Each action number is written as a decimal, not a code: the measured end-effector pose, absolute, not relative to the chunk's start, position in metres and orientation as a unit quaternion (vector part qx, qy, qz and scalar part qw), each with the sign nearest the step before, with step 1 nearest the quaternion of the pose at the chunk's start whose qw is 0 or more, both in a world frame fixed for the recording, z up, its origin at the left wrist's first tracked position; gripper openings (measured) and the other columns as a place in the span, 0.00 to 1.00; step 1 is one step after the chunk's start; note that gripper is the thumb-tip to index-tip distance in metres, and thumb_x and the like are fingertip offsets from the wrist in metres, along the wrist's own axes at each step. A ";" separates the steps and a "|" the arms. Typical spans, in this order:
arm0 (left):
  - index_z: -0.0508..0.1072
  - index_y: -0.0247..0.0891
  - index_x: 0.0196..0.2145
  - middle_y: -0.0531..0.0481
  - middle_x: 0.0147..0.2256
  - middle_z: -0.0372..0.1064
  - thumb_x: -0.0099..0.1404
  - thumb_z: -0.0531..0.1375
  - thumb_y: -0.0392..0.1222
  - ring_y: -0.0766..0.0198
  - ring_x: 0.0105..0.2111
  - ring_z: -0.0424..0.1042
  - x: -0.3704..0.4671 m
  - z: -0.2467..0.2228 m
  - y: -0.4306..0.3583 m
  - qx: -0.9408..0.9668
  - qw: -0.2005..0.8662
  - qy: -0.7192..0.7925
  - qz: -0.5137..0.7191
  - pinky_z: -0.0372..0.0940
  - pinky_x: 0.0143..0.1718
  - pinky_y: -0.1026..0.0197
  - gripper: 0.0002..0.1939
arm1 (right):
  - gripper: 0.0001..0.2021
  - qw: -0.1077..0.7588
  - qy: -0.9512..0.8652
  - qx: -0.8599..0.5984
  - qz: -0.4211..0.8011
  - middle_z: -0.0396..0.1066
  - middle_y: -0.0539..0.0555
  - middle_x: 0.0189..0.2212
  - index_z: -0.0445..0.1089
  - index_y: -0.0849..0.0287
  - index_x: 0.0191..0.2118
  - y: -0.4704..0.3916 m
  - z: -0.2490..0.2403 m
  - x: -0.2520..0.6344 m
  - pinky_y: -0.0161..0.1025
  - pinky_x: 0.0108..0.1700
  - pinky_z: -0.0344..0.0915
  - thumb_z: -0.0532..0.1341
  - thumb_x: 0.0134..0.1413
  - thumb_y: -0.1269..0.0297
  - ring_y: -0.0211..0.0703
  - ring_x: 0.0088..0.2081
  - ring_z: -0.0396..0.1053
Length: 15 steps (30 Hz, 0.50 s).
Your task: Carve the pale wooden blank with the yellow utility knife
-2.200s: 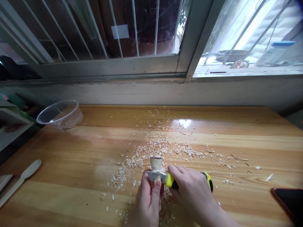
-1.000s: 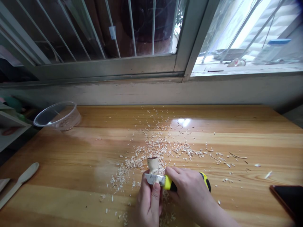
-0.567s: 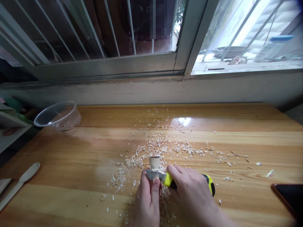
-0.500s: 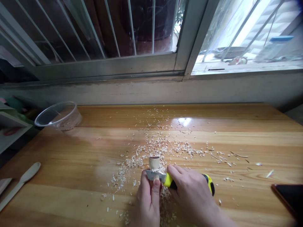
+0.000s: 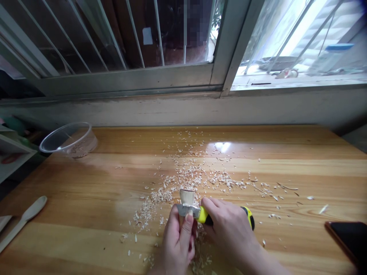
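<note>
My left hand [image 5: 179, 236] is closed around a small pale piece of wood [image 5: 187, 197], whose flared, dark-edged end points away from me. The rest of that piece is hidden by my fingers. In my right hand [image 5: 229, 225] is a yellow and black utility knife [image 5: 203, 215], gripped by its handle. Its metal blade lies crosswise against the wood, just below the flared end. My left thumb presses at the back of the blade. Pale wood shavings [image 5: 189, 173] lie scattered on the table in front of and beneath both hands.
A wooden spoon [image 5: 27, 215] lies at the table's left edge. Farther back stands a clear plastic bowl [image 5: 90, 141] with some shavings inside. A dark phone [image 5: 348, 238] rests at the right. The wooden table [image 5: 86, 187] ends at a wall under a barred window.
The knife and both hands have shifted only slightly, and the wood piece looks turned a little, showing a wider end. The whole view has moved a little as well.
</note>
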State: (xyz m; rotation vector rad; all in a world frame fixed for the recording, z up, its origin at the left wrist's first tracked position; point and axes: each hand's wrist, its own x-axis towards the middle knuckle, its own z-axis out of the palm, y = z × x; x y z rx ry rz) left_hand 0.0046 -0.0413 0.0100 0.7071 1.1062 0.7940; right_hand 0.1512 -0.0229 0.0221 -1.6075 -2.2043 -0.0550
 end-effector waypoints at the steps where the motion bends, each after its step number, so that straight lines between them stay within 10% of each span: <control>1: 0.59 0.43 0.39 0.62 0.21 0.55 0.54 0.57 0.66 0.77 0.13 0.46 0.005 0.013 -0.040 0.322 0.725 0.489 0.363 0.45 0.12 0.75 0.27 | 0.04 0.222 -0.786 -0.577 -0.028 0.66 0.47 0.17 0.59 0.55 0.25 -0.022 0.021 0.153 0.33 0.24 0.46 0.52 0.39 0.72 0.36 0.18 0.61; 15: 0.63 0.36 0.20 0.60 0.08 0.54 0.51 0.56 0.70 0.77 0.08 0.44 -0.014 0.021 -0.020 0.317 0.713 0.486 0.393 0.39 0.10 0.71 0.29 | 0.05 0.217 -0.752 -0.614 -0.105 0.66 0.48 0.17 0.61 0.55 0.26 0.001 0.013 0.185 0.32 0.23 0.45 0.51 0.49 0.67 0.38 0.19 0.62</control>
